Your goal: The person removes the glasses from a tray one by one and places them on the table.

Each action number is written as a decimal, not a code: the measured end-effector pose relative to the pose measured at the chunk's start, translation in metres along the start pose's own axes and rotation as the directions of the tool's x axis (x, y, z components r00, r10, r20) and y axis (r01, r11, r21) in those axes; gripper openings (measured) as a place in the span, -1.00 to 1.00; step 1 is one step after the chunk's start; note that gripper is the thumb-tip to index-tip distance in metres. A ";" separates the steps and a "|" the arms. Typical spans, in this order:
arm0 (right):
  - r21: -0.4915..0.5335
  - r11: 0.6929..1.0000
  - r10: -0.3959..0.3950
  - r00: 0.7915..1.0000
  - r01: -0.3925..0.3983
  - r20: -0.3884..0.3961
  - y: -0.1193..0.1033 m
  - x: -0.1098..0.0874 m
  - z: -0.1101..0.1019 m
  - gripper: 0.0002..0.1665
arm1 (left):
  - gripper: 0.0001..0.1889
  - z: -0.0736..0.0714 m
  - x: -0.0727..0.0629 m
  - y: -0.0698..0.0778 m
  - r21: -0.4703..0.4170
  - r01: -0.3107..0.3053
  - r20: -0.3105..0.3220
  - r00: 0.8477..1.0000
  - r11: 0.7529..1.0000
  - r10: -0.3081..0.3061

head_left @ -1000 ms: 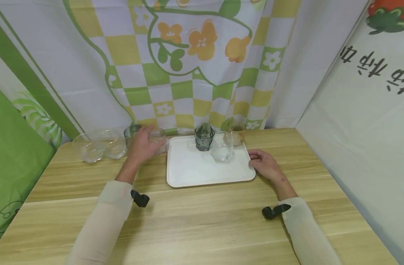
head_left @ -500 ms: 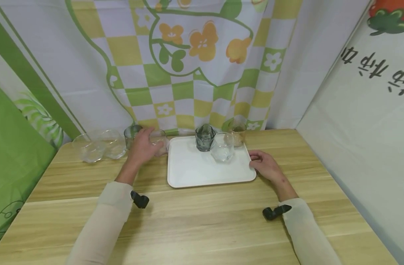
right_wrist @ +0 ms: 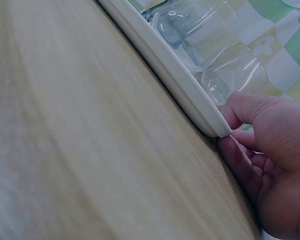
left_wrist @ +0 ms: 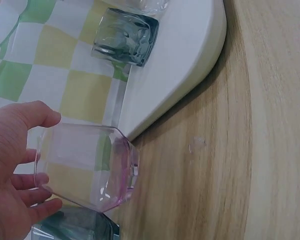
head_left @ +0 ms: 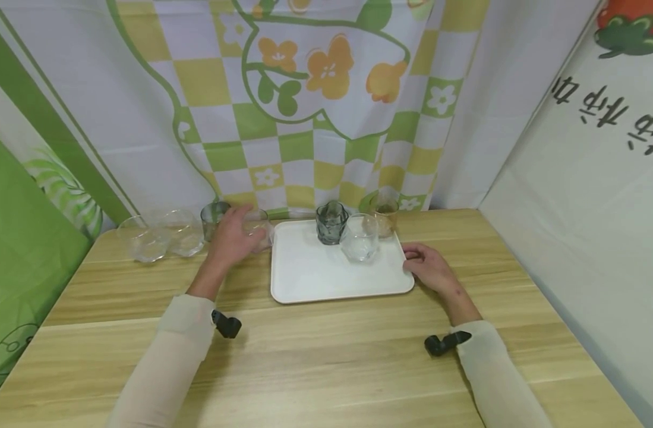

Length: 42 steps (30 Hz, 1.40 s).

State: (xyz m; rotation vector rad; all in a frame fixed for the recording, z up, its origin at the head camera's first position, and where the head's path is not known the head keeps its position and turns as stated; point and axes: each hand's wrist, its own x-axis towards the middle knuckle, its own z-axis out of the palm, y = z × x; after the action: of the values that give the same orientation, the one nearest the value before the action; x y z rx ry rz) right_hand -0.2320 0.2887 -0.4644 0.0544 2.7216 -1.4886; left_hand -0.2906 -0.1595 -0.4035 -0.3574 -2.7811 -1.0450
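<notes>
My left hand point(head_left: 232, 238) has its thumb and fingers around the rim of a clear, pink-tinted faceted glass point(left_wrist: 85, 165), which stands on the table left of a white tray point(head_left: 315, 273). Between thumb and fingertips, my right hand point(head_left: 430, 267) pinches the tray's right edge; the right wrist view shows this grip at the rim point(right_wrist: 210, 122). Toward the tray's back right are a smoky grey-blue glass point(head_left: 330, 223), a clear faceted glass point(head_left: 359, 242) and an amber-tinted glass point(head_left: 387, 215). Another smoky glass point(left_wrist: 75, 225) is close beside the pink-tinted one, partly behind my left hand.
Two clear glasses point(head_left: 147, 244) stand at the back left of the wooden table point(head_left: 326, 368). A patterned curtain point(head_left: 273, 148) hangs directly behind the glasses and tray. On the right, a white printed sheet point(head_left: 583, 208) borders the table.
</notes>
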 end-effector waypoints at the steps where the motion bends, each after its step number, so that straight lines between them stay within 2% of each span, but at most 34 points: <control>1: 0.003 1.000 0.001 1.000 -0.001 -0.001 0.000 0.000 0.000 -0.41 | -0.26 0.000 0.000 0.001 -0.001 -0.005 -0.006 1.000 1.000 0.005; 6: 0.002 1.000 0.003 1.000 -0.003 -0.005 -0.001 0.001 0.001 -0.40 | -0.31 0.003 0.001 0.011 -0.006 -0.039 -0.057 0.998 0.999 0.038; 11: -0.027 0.999 -0.035 0.999 0.035 -0.011 -0.001 0.002 0.001 -0.42 | -0.43 0.006 -0.001 0.033 -0.055 -0.085 -0.117 0.990 0.995 0.078; 13: -0.035 0.998 -0.045 0.999 0.045 -0.007 -0.001 0.002 0.000 -0.42 | -0.47 0.008 -0.001 0.042 -0.064 -0.127 -0.133 0.984 0.990 0.117; 18: -0.033 0.999 -0.038 0.999 0.038 -0.007 -0.001 0.003 -0.003 -0.42 | -0.52 0.020 -0.002 0.065 -0.022 -0.220 -0.145 0.966 0.975 0.214; 24: -0.040 0.998 -0.039 0.999 0.039 -0.004 -0.003 0.003 -0.004 -0.42 | -0.53 0.045 -0.002 0.085 -0.084 -0.250 -0.091 0.966 0.964 0.243; 28: -0.043 0.999 -0.033 0.999 0.033 -0.004 -0.003 0.003 -0.003 -0.42 | -0.51 0.063 -0.003 0.097 -0.091 -0.258 -0.044 0.966 0.962 0.255; 35: -0.030 0.999 -0.023 1.000 0.023 0.001 -0.003 0.002 -0.003 -0.40 | -0.43 0.091 -0.002 0.120 -0.102 -0.235 0.037 0.970 0.967 0.240; 42: -0.020 0.999 -0.026 1.000 0.026 0.003 -0.002 -0.001 -0.001 -0.41 | -0.31 0.114 0.001 0.132 -0.107 -0.221 0.089 0.969 0.969 0.230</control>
State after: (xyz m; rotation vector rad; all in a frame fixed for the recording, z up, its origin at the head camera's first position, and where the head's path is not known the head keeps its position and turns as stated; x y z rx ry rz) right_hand -0.2307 0.2888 -0.4619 0.0164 2.7444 -1.4666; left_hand -0.2619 0.0122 -0.4054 -0.7403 -2.6986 -1.1356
